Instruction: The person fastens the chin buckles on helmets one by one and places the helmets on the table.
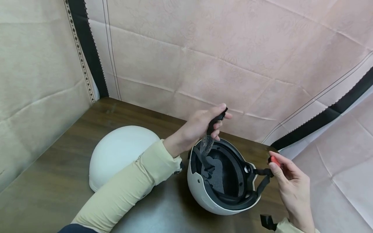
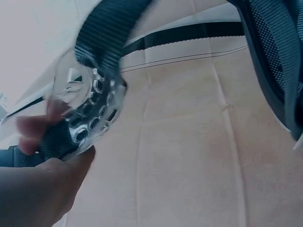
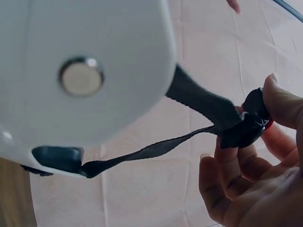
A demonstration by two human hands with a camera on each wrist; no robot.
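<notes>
Head view: left hand (image 1: 198, 125) curls round the chin-cup strap (image 1: 213, 125), right hand (image 1: 295, 184) pinches the red-and-black buckle (image 1: 275, 160), upturned white helmet (image 1: 205, 196) between them on the bench (image 1: 55, 181). Strap-spreading seems in hand; fastening would call for bringing both ends together.

Left hand (image 2: 49, 184) grips black strap (image 2: 57, 138) at clear plastic piece (image 2: 97, 106).

Right of centre, a smooth, hard white helmet (image 1: 199, 194) lined with matt grey-black mesh padding (image 1: 216, 173); left of centre, a smooth matt white dome (image 1: 125, 155). Below, a brown wood-grain tabletop (image 1: 43, 187) with a soft sheen; above, creased pale pink cloth (image 1: 175, 48). At the left wrist view's upper left, ribbed black webbing (image 2: 111, 33) and glossy clear plastic (image 2: 71, 80).
</notes>
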